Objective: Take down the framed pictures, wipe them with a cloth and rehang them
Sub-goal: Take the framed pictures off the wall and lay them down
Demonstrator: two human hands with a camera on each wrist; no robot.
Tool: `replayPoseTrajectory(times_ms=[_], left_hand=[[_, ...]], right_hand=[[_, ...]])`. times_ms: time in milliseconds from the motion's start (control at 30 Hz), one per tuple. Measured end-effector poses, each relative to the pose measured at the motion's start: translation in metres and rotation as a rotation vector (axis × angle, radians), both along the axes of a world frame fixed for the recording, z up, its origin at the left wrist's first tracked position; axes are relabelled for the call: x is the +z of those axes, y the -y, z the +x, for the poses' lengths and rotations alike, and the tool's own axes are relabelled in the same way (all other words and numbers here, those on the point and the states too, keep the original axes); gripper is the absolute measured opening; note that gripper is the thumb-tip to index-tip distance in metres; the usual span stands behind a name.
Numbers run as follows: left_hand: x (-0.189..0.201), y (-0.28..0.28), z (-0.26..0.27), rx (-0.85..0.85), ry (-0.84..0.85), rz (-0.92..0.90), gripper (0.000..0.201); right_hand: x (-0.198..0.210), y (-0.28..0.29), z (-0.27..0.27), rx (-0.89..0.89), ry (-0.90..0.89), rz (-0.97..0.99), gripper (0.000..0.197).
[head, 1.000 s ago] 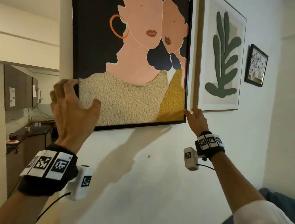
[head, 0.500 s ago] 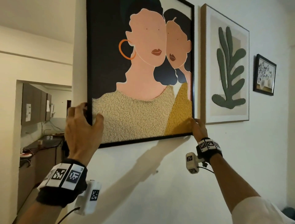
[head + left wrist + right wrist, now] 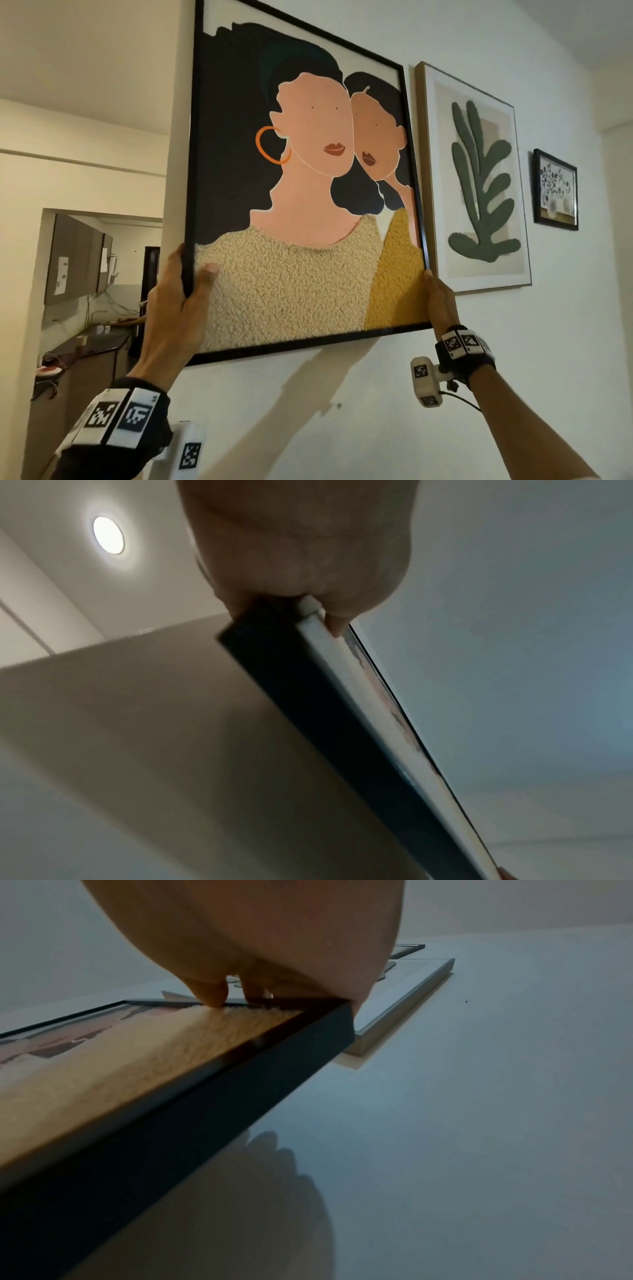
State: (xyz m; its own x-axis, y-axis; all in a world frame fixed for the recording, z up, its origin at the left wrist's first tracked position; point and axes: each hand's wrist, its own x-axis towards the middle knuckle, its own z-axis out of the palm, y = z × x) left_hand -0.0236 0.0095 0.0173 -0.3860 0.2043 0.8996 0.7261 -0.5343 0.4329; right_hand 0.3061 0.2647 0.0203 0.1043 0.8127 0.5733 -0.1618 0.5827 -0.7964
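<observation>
We face a pale wall lit warmly from the left. Beyond its corner, a doorway opens onto a kitchen with dark wall cabinets above a dark counter. A round ceiling light glows overhead.

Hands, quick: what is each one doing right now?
Left hand: grips the left edge of the large black-framed picture.
Right hand: grips the same frame's lower right corner.
</observation>
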Motion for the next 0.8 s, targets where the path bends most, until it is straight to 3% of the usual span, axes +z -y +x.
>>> replayPoseTrajectory(times_ms=[133,467,667,800], left_hand=[[0.001,0.007,0.001,-0.044,-0.028,0.052,0.027],[0.025,0.030,0.013,-0.047,-0.060,0.089,0.035],[0.037,0.052,0.047,0.017,-0.063,0.093,0.052],[0.040,0.063,0.074,0.004,-0.082,0.094,0.048]], right_hand=[[0.001,0.011,0.001,-0.030,-0.043,0.029,0.033],[0.022,0.030,0.019,-0.143,-0.019,0.050,0.042],[0.033,0.058,0.052,-0.159,-0.038,0.079,0.039],[0.030,0.072,0.086,-0.197,-0.042,0.085,0.041]])
